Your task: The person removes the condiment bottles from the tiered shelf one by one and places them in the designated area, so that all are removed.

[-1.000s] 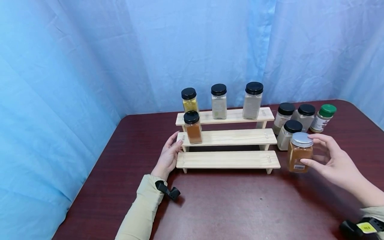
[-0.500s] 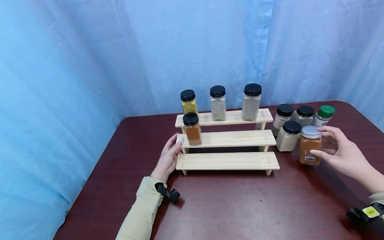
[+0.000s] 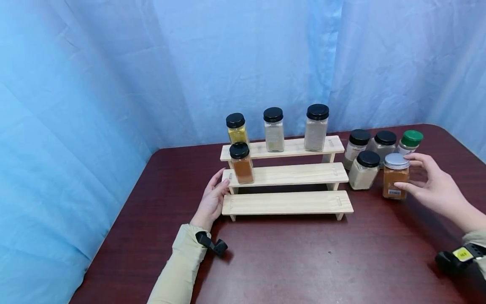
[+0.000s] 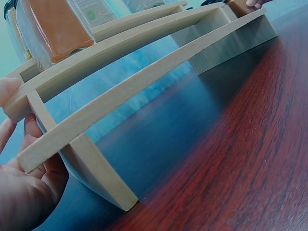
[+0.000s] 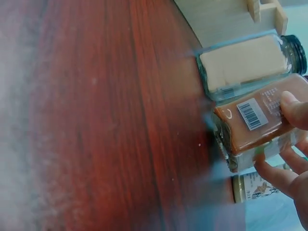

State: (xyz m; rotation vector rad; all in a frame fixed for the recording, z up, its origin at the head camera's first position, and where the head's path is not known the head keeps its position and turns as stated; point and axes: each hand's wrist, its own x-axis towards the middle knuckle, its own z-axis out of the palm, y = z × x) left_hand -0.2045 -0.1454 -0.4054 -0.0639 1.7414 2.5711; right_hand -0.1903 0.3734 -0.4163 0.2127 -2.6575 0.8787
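A three-tier wooden spice rack stands mid-table. My left hand grips its left end, and the left wrist view shows the thumb over the middle board with fingers underneath. At the rack's right, my right hand pinches a square spice jar of orange-brown powder with a silver lid. Its barcode label faces the right wrist camera. Close on its left is a black-lidded jar of cream powder. An orange-brown jar sits at the left of the middle tier.
Along the top tier stand a yellow jar and two pale jars, all black-lidded. Behind the held jar are two more black-lidded jars and a green-lidded one. A blue curtain hangs behind the dark red table.
My right hand has carried the silver-lidded jar rightward and back, from near the rack's lower right end to the right side of the cream jar. The left hand keeps its place on the rack.
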